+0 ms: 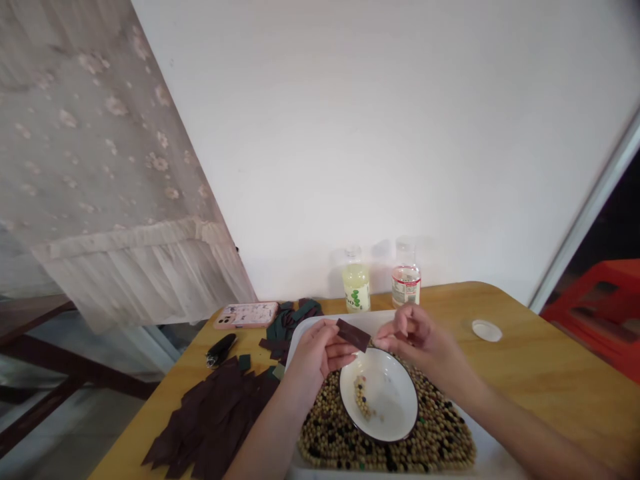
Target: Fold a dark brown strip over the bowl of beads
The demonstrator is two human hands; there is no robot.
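My left hand [317, 353] pinches a dark brown strip [353, 335] above a white bowl with a dark rim [379, 395]. My right hand [417, 333] is raised beside the strip's right end, its fingertips curled and very close to it. A small cluster of pale and dark beans [363, 397] lies in the bowl. The bowl sits on a bed of mixed beans [440, 433] in a white tray [370, 323]. A heap of similar dark brown strips [215, 420] lies to the left of the tray, with dark green strips [290, 320] behind it.
On the wooden table [540, 360] are a phone in a pink case [246, 315], a small black object [221, 349], a white lid [487, 330] and two bottles [380, 283] by the wall. A lace curtain [100, 167] hangs left; a red stool [595, 313] stands right.
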